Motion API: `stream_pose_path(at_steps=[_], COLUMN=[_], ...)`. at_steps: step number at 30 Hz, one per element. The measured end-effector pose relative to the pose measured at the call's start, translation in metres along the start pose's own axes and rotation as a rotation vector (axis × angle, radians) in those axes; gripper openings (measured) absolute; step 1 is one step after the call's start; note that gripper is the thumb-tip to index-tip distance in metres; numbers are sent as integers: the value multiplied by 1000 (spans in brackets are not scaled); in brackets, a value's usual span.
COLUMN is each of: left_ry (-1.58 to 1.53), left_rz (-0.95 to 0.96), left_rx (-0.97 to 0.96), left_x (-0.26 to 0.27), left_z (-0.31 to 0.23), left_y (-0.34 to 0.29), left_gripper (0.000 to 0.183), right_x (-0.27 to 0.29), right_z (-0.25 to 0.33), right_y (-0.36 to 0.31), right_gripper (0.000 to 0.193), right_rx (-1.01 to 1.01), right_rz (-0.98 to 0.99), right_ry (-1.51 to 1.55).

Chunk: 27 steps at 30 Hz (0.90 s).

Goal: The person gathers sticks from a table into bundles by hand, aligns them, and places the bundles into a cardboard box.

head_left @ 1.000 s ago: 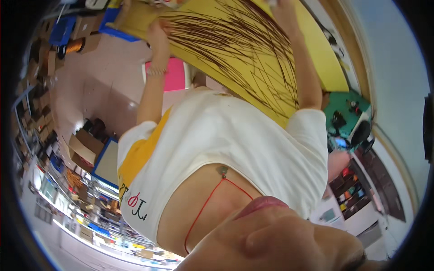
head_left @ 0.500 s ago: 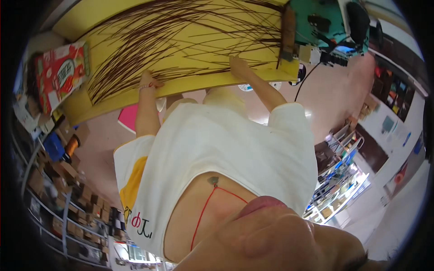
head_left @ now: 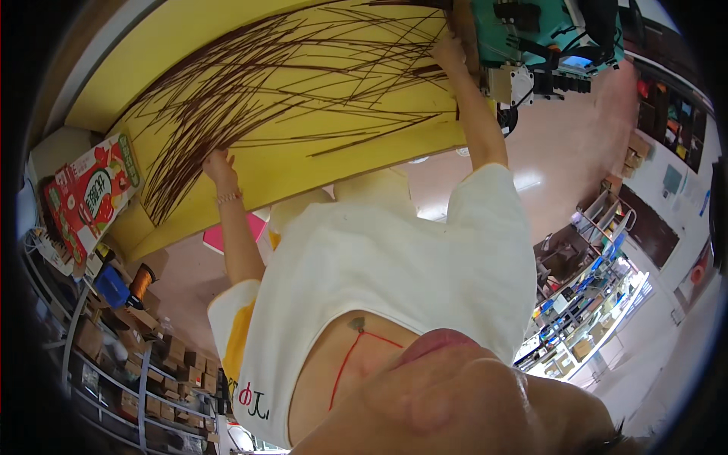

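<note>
Many long, thin, dark red-brown wire-like strands [head_left: 250,80] lie loosely fanned and crossed over a yellow tray-like tabletop [head_left: 265,171]. At the near left of the bundle, my left hand [head_left: 219,168] touches the strands, its thumb standing apart from the other fingers. My right hand [head_left: 450,54] is over the right ends of the strands, beside the green machine. Its fingers are curled closed at the strand ends, and the fingertips are partly hidden. A few strands lie apart along the tray's near side.
Left of the tray stands a red and green printed carton [head_left: 95,193]. The green machine [head_left: 504,34] with dark parts borders the right end. Metal shelving [head_left: 144,379] with small boxes and an orange spool [head_left: 142,280] stand at lower left.
My right hand has moved away from me and rightward to the strand ends. My left hand has shifted left. Strands near my body now lie separate from the main bundle.
</note>
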<state>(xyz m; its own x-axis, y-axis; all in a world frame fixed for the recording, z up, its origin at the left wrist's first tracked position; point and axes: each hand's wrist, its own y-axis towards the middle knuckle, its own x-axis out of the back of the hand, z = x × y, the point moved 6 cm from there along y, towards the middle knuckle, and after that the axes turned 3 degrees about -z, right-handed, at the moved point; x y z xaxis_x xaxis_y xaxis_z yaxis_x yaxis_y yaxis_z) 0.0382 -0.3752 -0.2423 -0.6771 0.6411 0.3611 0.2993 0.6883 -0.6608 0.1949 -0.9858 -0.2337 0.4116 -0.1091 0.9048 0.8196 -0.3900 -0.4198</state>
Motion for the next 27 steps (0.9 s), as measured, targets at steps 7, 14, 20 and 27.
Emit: stream_pose_path(at_steps=[7, 14, 20, 27], left_ry=[38, -6, 25, 157], left_rz=[116, 189, 281, 343], left_rx=[-159, -178, -206, -299], left_x=[-23, -41, -66, -100], left_z=[29, 33, 25, 17], left_y=[-58, -78, -95, -117], left_gripper=[25, 17, 15, 14], right_x=[-20, -15, -33, -68], right_z=[-15, 0, 65, 214], right_y=[53, 46, 0, -120], right_gripper=[55, 41, 38, 43], right_rx=[-177, -169, 298, 908], right_rz=[-95, 109, 103, 252], right_ry=[60, 78, 89, 126])
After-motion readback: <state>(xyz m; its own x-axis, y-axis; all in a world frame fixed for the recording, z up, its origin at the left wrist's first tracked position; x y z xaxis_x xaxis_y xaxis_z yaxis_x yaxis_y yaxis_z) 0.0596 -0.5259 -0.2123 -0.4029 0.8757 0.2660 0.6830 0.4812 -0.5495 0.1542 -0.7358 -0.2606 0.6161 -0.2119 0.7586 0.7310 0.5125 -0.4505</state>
